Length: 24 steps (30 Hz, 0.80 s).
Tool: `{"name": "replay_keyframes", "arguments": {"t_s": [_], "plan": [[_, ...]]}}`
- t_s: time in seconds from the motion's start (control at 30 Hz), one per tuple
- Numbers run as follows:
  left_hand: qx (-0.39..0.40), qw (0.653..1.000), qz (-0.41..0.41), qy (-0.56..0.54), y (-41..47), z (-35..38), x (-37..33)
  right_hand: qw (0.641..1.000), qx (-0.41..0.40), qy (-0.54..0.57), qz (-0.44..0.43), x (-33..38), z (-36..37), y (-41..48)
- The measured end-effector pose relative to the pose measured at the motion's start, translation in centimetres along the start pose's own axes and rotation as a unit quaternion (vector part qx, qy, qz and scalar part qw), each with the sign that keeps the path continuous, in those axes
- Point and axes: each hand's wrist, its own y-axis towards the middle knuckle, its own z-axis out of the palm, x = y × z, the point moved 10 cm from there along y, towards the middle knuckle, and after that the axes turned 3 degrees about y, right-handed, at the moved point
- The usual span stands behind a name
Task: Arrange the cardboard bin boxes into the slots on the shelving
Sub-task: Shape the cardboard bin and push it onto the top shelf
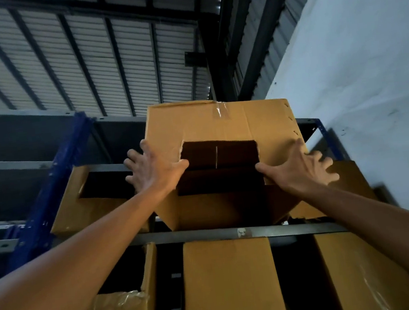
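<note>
fingers (132, 155) splayed wide, my left hand (153, 170) and right hand (300, 168) flank the mid-frame bin box (202, 121) — steadying it square onto the shelving (208, 234).

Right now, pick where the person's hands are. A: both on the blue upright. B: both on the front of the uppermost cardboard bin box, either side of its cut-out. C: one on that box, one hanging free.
B: the left hand and the right hand lie spread on the cardboard bin box, flanking its dark cut-out.
</note>
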Motion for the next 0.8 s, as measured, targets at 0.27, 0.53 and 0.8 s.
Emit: {"name": "replay_keyframes", "arguments": {"t_s": [0.27,0.53,0.8], "plan": [[-0.033,0.999,-0.015,-0.03,-0.8,-0.8,0.5,0.999,-0.025,0.018,-0.017,-0.8,-1.9,-2.3],[-0.064,0.997,0.015,-0.044,-2.2,-3.0,-0.4,0.996,-0.053,0.067,-0.033,-1.2,-3.6,-3.8],[-0.068,0.997,0.029,-0.026,-3.4,-8.3,-5.6,0.994,-0.065,0.09,-0.019,-1.9,-9.7,-3.6]]}}
